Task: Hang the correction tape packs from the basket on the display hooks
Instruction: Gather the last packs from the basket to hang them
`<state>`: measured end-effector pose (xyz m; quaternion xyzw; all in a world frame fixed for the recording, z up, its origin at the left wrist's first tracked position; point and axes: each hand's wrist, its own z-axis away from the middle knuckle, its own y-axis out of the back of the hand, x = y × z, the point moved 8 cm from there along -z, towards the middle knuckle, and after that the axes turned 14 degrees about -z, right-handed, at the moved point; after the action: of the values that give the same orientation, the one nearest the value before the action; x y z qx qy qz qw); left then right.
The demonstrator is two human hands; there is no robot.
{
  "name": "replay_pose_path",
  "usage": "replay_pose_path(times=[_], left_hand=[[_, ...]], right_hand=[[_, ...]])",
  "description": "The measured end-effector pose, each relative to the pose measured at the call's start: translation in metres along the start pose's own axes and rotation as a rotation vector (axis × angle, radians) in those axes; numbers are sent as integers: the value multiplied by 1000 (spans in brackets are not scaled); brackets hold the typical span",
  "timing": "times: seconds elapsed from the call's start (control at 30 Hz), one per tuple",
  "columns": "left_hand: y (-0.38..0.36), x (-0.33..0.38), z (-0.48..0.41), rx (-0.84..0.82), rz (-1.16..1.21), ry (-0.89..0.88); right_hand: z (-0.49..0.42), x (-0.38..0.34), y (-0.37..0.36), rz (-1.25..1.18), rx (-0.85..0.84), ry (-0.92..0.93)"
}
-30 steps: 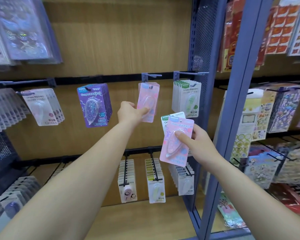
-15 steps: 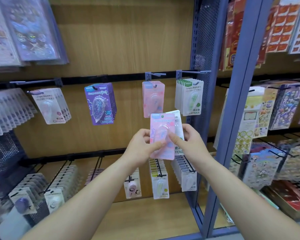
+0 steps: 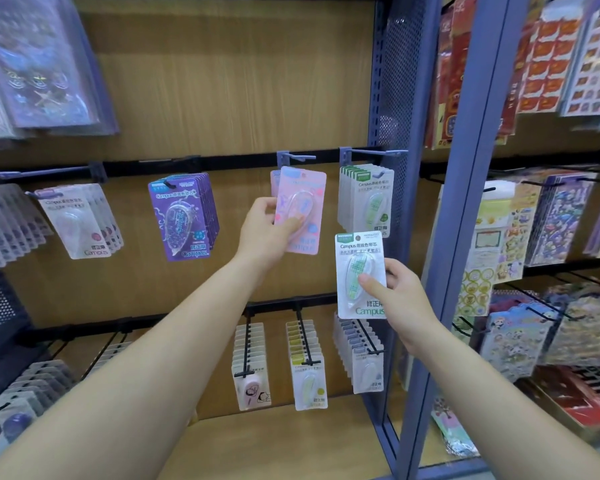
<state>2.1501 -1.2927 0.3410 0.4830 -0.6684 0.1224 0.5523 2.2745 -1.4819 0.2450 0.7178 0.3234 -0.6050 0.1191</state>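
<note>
A blue post (image 3: 461,202) runs down the store display and splits it in two. Left of the post is a wooden back panel (image 3: 222,81) crossed by black rails (image 3: 153,166), with a wooden shelf board (image 3: 291,434) at the bottom. Right of the post hang crowded sticker sheets (image 3: 561,216).

The left hand (image 3: 264,230), left of the post, pinches a pink pack (image 3: 302,209) by its lower left edge, thumb on the front and fingers behind. The top of the pack sits just under a blue hook (image 3: 297,156), in front of other pink packs; whether it is on the hook cannot be told.

Nearer the post and lower, the right hand (image 3: 402,292) holds a green pack (image 3: 361,275) upright, thumb pressed on the clear bubble and fingers curled behind the right edge. It is held clear of the row of green packs (image 3: 366,202) hanging just left of the post.

Further left of the post hang purple packs (image 3: 182,216) and white packs (image 3: 73,220). On the lower rail, left of the post, three more rows of packs (image 3: 307,368) hang on black hooks.
</note>
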Motion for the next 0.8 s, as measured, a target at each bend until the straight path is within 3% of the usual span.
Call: replay_pose_path(times=[0.6,0.8], left_hand=[[4,-21,-5,103,30,71],[2,-23,-21,96,-79,72]], right_hand=[[-20,-24,11,-38,27,55],[-39,-47,18,-84,95,141]])
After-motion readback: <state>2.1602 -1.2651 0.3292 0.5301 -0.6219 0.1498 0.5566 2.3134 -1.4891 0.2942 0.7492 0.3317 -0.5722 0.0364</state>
